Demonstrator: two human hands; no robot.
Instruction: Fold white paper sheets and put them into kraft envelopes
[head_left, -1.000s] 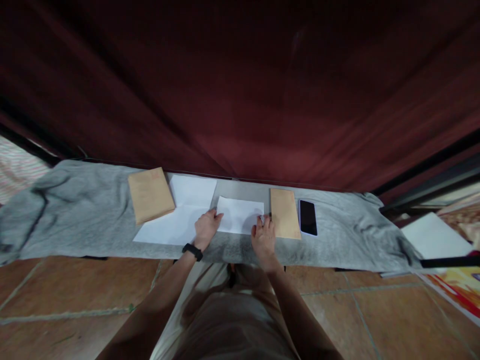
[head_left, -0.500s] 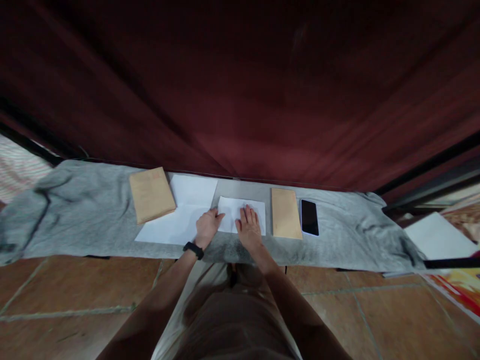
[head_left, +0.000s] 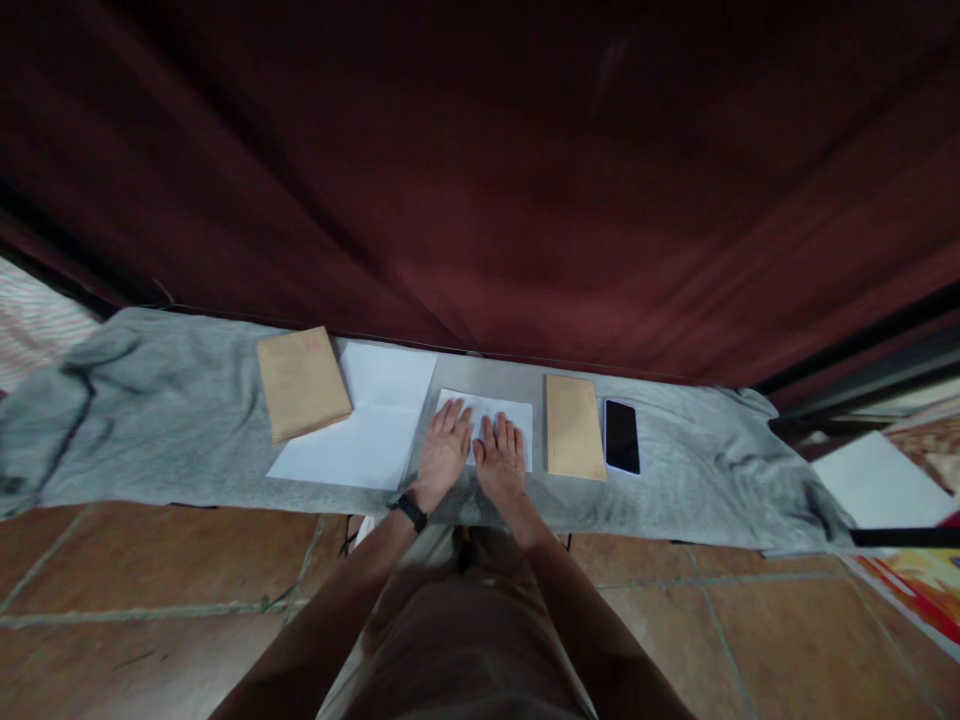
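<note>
In the lower middle of the frame, the left hand [head_left: 444,455] and right hand [head_left: 501,460] lie flat, fingers stretched, gripping nothing, on a folded white paper [head_left: 517,418] on the grey-covered table [head_left: 172,420]. The fold looks made and is being pressed. Farther out, a brown envelope [head_left: 574,427] and a phone [head_left: 622,436] lie at right, another envelope [head_left: 301,383] over white sheets [head_left: 375,420] at left.

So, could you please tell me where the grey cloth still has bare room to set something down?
Bare grey cloth runs right of the phone and left of the left envelope. The middle is crowded: large sheet, folded paper under left hand and right hand, right envelope.
</note>
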